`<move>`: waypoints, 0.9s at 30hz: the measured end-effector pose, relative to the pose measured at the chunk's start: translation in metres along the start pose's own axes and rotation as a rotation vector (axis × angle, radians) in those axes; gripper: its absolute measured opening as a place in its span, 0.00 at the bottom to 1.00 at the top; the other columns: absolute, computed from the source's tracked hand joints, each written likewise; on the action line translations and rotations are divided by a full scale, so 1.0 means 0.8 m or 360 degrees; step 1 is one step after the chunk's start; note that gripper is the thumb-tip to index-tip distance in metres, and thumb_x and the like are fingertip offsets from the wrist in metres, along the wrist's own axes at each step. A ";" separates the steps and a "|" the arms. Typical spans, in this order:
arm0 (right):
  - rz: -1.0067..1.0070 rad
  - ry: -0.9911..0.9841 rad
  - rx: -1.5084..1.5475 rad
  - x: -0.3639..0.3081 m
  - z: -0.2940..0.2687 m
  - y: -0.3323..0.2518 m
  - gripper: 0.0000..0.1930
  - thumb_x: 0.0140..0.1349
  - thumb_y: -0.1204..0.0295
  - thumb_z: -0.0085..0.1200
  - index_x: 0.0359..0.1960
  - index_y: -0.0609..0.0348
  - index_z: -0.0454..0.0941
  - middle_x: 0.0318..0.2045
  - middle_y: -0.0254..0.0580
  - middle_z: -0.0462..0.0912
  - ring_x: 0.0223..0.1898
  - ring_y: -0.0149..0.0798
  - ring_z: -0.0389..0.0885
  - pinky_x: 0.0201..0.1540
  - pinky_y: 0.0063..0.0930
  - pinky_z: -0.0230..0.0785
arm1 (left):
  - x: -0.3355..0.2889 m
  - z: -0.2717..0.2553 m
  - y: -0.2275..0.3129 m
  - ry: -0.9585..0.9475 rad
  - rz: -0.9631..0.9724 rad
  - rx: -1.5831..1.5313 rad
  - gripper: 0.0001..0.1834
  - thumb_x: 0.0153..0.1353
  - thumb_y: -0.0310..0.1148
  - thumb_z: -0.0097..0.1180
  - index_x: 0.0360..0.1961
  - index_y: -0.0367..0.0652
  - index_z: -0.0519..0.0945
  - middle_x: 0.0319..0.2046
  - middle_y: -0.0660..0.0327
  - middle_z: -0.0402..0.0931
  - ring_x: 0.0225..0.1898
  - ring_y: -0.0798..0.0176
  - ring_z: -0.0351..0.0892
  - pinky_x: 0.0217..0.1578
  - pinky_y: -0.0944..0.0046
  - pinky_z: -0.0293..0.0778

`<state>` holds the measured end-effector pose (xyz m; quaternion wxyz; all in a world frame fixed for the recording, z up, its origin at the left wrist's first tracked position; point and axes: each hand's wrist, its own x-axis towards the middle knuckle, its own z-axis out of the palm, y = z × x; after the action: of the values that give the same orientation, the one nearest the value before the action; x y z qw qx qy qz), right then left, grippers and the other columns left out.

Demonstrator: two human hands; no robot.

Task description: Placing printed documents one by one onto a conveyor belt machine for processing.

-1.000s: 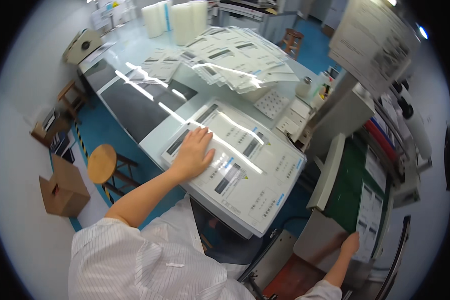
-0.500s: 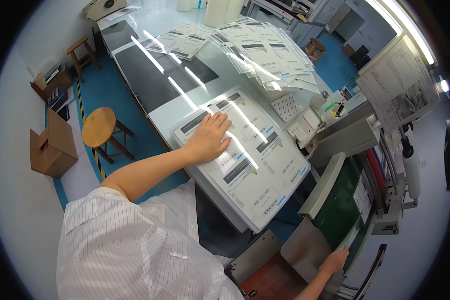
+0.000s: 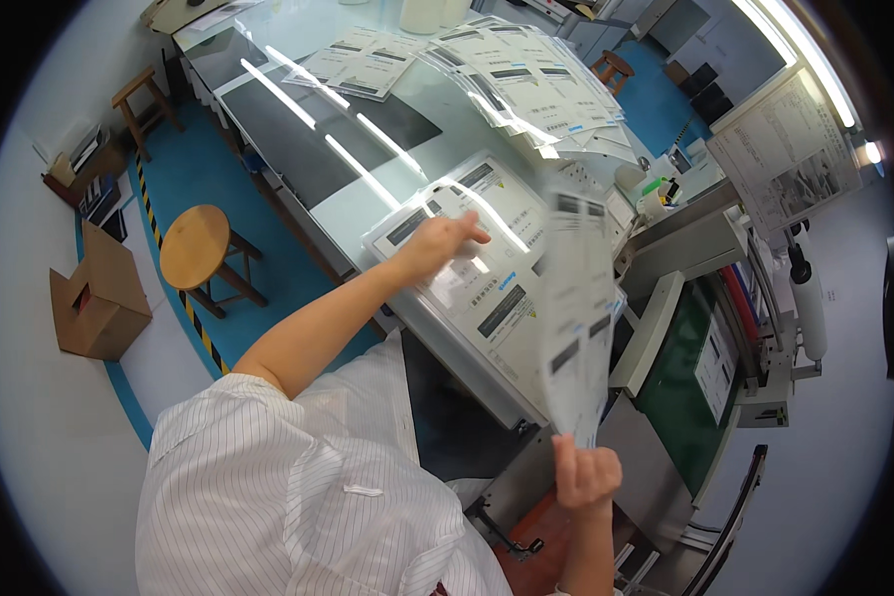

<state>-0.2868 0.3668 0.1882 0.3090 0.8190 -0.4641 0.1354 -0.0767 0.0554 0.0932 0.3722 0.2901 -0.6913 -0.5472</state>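
My right hand (image 3: 588, 479) is closed in a pinch on the near end of a printed label sheet (image 3: 576, 318). The sheet stands raised and blurred above the right side of a stack of similar printed sheets (image 3: 502, 214). Over the stack's left part is my left hand (image 3: 437, 246), fingers partly stretched and slightly blurred, with nothing seen in it. Whether its fingertips touch the top sheet, I cannot tell. The lifted sheet hides some of the stack's right edge.
To the right stands a machine with a green belt (image 3: 680, 392), a printed sheet (image 3: 715, 368) lying on it. Fanned sheets (image 3: 536, 79) and a smaller pile (image 3: 363, 62) cover the far table. A wooden stool (image 3: 197, 248) and a cardboard box (image 3: 99, 298) are at left.
My right hand has moved left from the green belt, bringing a sheet up beside the stack. My left hand, flat on the stack before, has shifted and its fingers have lifted or curled.
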 end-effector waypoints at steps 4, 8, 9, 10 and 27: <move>0.0046 -0.0265 0.0039 -0.004 0.031 -0.033 0.07 0.55 0.75 0.60 0.32 0.66 0.79 0.22 0.36 0.69 0.23 0.35 0.69 0.29 0.28 0.67 | 0.004 -0.048 0.034 -0.0377 -0.0887 -0.1564 0.41 0.67 0.65 0.32 0.43 0.34 0.80 0.40 0.56 0.80 0.43 0.65 0.79 0.47 0.63 0.74; 0.0336 -0.0213 0.0095 0.003 0.046 -0.048 0.08 0.49 0.78 0.58 0.32 0.67 0.79 0.25 0.41 0.73 0.27 0.39 0.73 0.32 0.31 0.70 | 0.003 -0.070 0.015 -0.0291 -0.0900 -0.0641 0.20 0.64 0.45 0.56 0.44 0.35 0.79 0.32 0.64 0.79 0.32 0.72 0.76 0.35 0.72 0.72; 0.0437 -0.0218 0.0093 0.007 0.042 -0.053 0.09 0.47 0.79 0.57 0.33 0.67 0.79 0.27 0.43 0.74 0.30 0.41 0.75 0.34 0.33 0.71 | 0.007 -0.072 0.001 -0.0234 -0.0892 -0.0624 0.13 0.58 0.31 0.61 0.42 0.35 0.79 0.27 0.67 0.77 0.27 0.74 0.72 0.28 0.75 0.68; 0.0509 -0.0229 0.0080 0.009 0.042 -0.055 0.09 0.47 0.79 0.57 0.33 0.67 0.79 0.27 0.43 0.74 0.30 0.41 0.75 0.34 0.33 0.71 | 0.008 -0.070 0.006 -0.0300 -0.0913 -0.0595 0.13 0.58 0.31 0.61 0.42 0.35 0.79 0.27 0.67 0.77 0.27 0.74 0.72 0.28 0.75 0.68; 0.1394 0.0045 0.0050 0.009 0.119 -0.088 0.11 0.54 0.81 0.55 0.41 0.61 0.81 0.42 0.46 0.82 0.48 0.48 0.80 0.55 0.42 0.71 | -0.061 -0.072 -0.012 0.0537 -0.0147 0.0587 0.13 0.62 0.27 0.54 0.46 0.33 0.80 0.32 0.64 0.77 0.33 0.73 0.72 0.36 0.72 0.70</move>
<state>-0.2301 0.3286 0.0914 0.2162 0.5475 -0.7613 0.2720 -0.0014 0.0616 0.0811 0.3978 0.4717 -0.6935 -0.3720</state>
